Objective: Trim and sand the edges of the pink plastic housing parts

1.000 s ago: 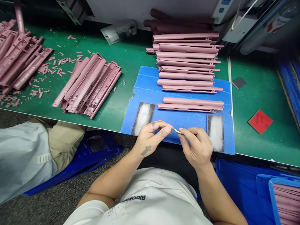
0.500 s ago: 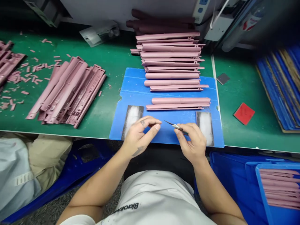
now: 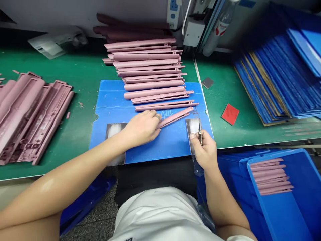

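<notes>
My left hand (image 3: 141,129) lies on the blue plastic mat (image 3: 170,144), its fingers closed over the near end of a slim pink plastic strip (image 3: 175,117) that slants up to the right. My right hand (image 3: 204,149) pinches a small metal craft knife (image 3: 200,134), held upright just in front of a grey-white abrasive patch (image 3: 193,129). Behind them, a long row of pink plastic parts (image 3: 147,70) lies crosswise, reaching onto the mat. A second grey-white patch (image 3: 115,130) is partly hidden by my left forearm.
A heap of pink moulded parts (image 3: 32,117) lies on the green bench (image 3: 85,80) at left. A blue bin (image 3: 281,211) holding pink strips stands at lower right. Stacked blue boards (image 3: 276,80), a red square (image 3: 230,113) and a dark square (image 3: 207,82) lie on the right.
The view has swung left. My left hand has moved away from the knife, out to a pink strip, now slanted on the mat. My right hand still has the knife, now more upright.
</notes>
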